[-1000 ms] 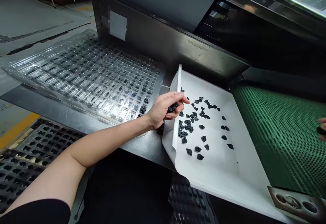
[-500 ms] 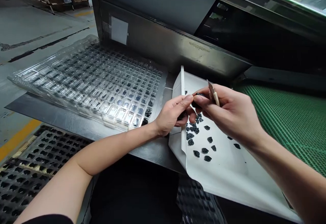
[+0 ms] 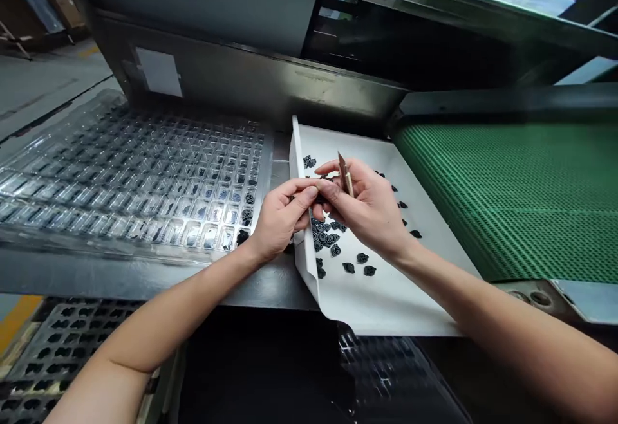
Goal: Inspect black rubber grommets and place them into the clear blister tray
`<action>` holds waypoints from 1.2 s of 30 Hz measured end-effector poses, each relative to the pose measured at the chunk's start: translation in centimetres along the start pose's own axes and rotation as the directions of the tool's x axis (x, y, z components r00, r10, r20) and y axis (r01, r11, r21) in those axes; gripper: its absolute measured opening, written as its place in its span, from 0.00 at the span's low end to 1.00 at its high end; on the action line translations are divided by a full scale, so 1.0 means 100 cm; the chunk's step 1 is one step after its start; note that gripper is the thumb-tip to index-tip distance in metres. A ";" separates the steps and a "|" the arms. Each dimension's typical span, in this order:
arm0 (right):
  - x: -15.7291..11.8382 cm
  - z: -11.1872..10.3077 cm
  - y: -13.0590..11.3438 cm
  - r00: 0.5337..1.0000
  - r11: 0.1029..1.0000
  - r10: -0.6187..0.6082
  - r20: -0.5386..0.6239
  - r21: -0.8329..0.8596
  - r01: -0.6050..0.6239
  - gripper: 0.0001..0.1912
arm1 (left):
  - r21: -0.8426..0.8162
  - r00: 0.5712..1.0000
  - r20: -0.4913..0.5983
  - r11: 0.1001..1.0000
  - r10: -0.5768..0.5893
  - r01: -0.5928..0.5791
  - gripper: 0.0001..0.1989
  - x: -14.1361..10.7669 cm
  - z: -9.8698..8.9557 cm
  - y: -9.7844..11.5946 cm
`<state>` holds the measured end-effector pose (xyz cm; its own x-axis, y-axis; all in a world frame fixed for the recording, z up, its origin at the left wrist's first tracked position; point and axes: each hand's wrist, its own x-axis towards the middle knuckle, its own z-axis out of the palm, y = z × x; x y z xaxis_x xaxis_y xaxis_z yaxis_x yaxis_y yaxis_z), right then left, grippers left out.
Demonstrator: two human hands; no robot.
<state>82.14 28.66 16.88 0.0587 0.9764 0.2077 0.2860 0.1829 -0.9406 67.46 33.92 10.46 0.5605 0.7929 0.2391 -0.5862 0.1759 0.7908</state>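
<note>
My left hand [image 3: 282,221] and my right hand [image 3: 371,208] meet over the left side of a white tray [image 3: 405,305], fingertips pinched together. Mostly hidden between them is a small black part, which both hands seem to hold. A thin pointed tool [image 3: 344,170] with a brown, blade-like tip sticks up from between the fingers of my right hand; its lower end is covered. Below the hands, several small black parts [image 3: 362,258] with ring-like patterns lie loose on the white tray. To the left is a clear plastic compartment tray [image 3: 266,166], with black parts in its right-hand pockets.
A green mesh conveyor belt [image 3: 512,205] runs along the right. Behind the trays rises a metal machine panel [image 3: 241,80] with a white paper label [image 3: 159,71]. More pocketed trays [image 3: 62,327] holding dark parts sit lower left, below the metal table edge [image 3: 261,289].
My view has turned right, so trays and hands appear further left and more of the green belt shows. Both hands remain pinched together, and the pointed tool stays in my right hand.
</note>
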 end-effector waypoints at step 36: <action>-0.036 -0.035 0.013 0.994 0.999 -0.044 0.103 0.013 0.043 0.30 | 0.150 0.977 0.019 0.967 -0.211 0.205 0.14 0.008 -0.001 0.024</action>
<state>85.62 24.96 15.81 -0.0527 0.9741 0.2200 0.2760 0.2259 -0.9342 66.48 35.04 12.50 0.6826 0.7266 0.0781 -0.3640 0.2453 0.8985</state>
